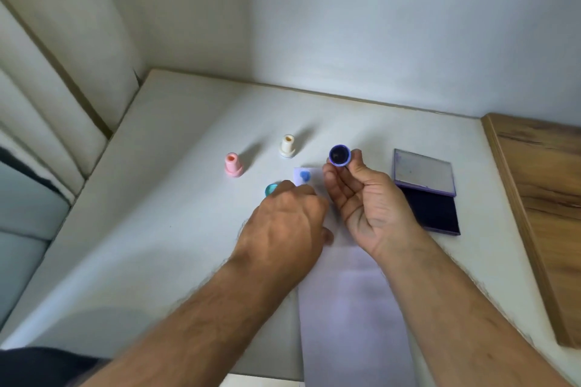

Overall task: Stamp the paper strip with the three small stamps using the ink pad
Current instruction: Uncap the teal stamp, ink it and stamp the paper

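A white paper strip (349, 298) runs from the table's near edge toward the middle, with a blue stamped mark (305, 176) at its far end. My right hand (361, 204) holds a small blue stamp (339, 155) between thumb and fingertips, its inked round face turned up toward me. My left hand (286, 229) rests on the strip's left side, fingers closed over a teal cap (271, 190) lying on the table. A pink stamp (233, 165) and a cream stamp (287, 146) stand upright beyond. The open ink pad (432, 210) lies to the right.
The white table (157, 214) meets a white wall at the back. A wooden board (547, 214) borders the table's right side. Grey cushions (37, 166) sit to the left of the table.
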